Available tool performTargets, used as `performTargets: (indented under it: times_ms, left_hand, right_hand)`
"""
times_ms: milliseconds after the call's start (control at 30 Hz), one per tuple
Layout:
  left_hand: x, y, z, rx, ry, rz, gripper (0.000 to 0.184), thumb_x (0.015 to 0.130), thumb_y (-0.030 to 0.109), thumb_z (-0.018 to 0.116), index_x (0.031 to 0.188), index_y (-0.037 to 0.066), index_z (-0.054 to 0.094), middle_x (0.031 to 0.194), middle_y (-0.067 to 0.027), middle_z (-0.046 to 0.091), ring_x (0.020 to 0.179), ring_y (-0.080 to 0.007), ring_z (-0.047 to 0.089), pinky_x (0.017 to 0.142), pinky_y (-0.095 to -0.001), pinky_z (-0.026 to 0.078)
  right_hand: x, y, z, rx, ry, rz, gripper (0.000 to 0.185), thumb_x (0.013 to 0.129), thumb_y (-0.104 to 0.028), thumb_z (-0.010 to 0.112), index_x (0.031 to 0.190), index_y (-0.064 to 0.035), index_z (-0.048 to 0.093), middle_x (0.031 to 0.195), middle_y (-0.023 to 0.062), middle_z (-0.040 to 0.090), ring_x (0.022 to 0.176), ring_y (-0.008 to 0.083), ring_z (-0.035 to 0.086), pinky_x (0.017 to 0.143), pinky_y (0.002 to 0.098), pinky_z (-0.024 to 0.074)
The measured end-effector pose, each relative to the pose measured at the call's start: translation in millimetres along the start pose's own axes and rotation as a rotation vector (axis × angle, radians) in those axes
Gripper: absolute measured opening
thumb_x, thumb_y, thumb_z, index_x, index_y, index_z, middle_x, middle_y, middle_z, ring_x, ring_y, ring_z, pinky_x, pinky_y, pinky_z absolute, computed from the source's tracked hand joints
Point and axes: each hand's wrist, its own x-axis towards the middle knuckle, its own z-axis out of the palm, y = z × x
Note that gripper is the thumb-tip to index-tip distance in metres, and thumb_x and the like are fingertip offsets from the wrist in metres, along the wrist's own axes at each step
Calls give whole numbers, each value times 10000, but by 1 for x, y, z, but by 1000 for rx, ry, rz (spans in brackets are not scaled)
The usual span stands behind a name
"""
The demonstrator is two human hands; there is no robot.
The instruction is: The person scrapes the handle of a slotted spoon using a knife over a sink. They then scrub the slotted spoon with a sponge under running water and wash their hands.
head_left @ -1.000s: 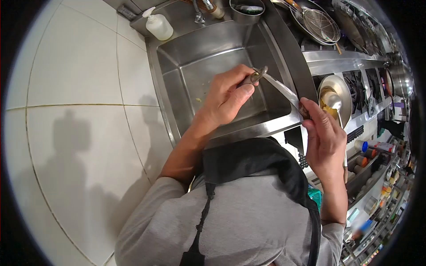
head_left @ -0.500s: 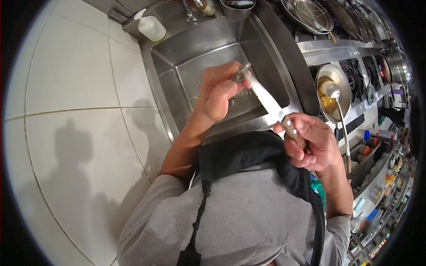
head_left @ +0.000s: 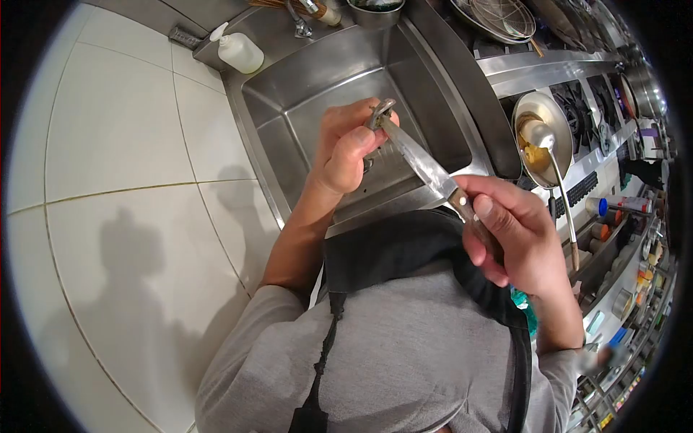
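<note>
Over the sink, my left hand [head_left: 345, 150] is closed, pinching a small greyish, shiny curved piece [head_left: 383, 109] between thumb and fingers; its exact kind is unclear. My right hand [head_left: 523, 227] is wrapped round the wooden, riveted handle of a knife [head_left: 424, 163]. The blade slants up and left, its tip touching or right at the grey piece beside my left fingertips. Part of the handle is hidden by my right fingers.
Below my hands lies the steel sink [head_left: 317, 76], with a soap bottle [head_left: 241, 53] at its corner and a tap [head_left: 302, 27] behind. To the right, a pan [head_left: 561, 119] with a ladle [head_left: 539, 135] rests on the stove. White tiles [head_left: 119, 130] cover the left side.
The knife has turned in my right hand, so its blade looks darker, and its tip has shifted left against the grey piece. My left hand keeps its pinch with little movement.
</note>
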Motion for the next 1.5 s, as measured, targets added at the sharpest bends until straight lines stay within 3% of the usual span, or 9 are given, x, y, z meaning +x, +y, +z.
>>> performTargets:
  times_ms: [100,133,267,500,600,733,1267,1400,1500]
  left_hand:
    - [3,1,3,5,21,24,498,934,426,537,908,-50,681,730,-48,607,578,-90,452,520,-271,311]
    - [2,0,4,-54,36,-10,497,941,426,532,896,-48,675,731,-48,608,568,-87,443,516,-274,305]
    - [-2,-4,-4,-220,-27,-64,509,963,434,515,878,-45,665,724,-54,617,528,-76,405,498,-279,284]
    - [-2,-4,0,-179,-98,-51,499,918,413,524,879,-55,693,674,-61,607,495,-81,393,487,-276,284]
    - [-5,-6,-5,-235,-145,-140,769,893,623,686,991,-139,705,803,-179,675,583,-114,510,466,-237,296]
    - [-5,-4,-5,-217,-148,-133,742,877,602,698,979,-132,714,805,-173,678,613,-122,550,460,-228,296]
    - [-2,0,-5,31,-239,-159,570,823,461,630,909,-97,713,780,-128,674,619,-133,599,517,-249,448]
    - [-5,1,1,54,-116,-265,582,804,465,629,898,-105,701,795,-119,666,645,-160,628,586,-278,525]
    - [-4,-4,12,-40,-151,-90,598,839,472,633,933,-114,697,789,-121,655,607,-137,568,549,-266,464]
  right_hand:
    - [14,27,-11,838,-318,199,397,1152,-267,457,1399,-6,627,700,95,617,397,103,422,348,247,294]
    - [11,23,-8,825,-245,165,411,1146,-286,466,1381,10,627,675,98,612,402,99,431,345,248,292]
    - [-14,7,-18,45,190,-183,381,1128,-245,493,1367,16,633,665,79,626,413,73,439,382,222,314]
    - [-22,-20,-19,-989,265,-826,330,918,29,669,1243,17,728,791,84,702,569,132,601,551,274,470]
    - [-31,-39,-10,-1176,284,-788,374,841,85,713,1195,-21,769,814,95,690,643,166,637,569,310,479]
    - [-36,-46,-6,-1319,309,-812,401,819,97,733,1189,-48,784,802,88,652,647,179,632,559,325,473]
    - [-44,-62,5,-1543,293,-735,333,836,61,762,1163,-4,776,752,85,587,590,179,599,487,344,424]
    - [-32,-44,6,-1264,288,-706,345,886,65,722,1229,23,733,828,116,657,635,191,621,553,327,465]
    - [-13,-17,8,-852,229,-655,340,950,60,657,1289,51,683,964,155,729,731,208,668,671,302,509]
